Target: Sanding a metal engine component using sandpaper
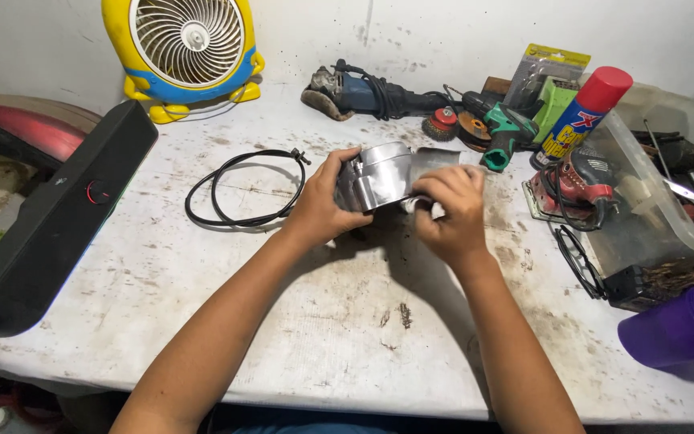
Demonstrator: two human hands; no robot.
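My right hand (451, 213) presses a small pale cloth (431, 207) against the shiny metal part (381, 178); my left hand (323, 201) grips its left end, holding it just above the stained white table (283, 321). The visible faces already gleam; I judge polishing well advanced. Beyond lie a black cable (234, 189) and an angle grinder (363, 92).

A single head-worn camera looks steeply down and forward from close above the near edge of the desk (202, 337) — both forearms entering from the bottom — taking in the desk's full depth to the far wall (443, 24).
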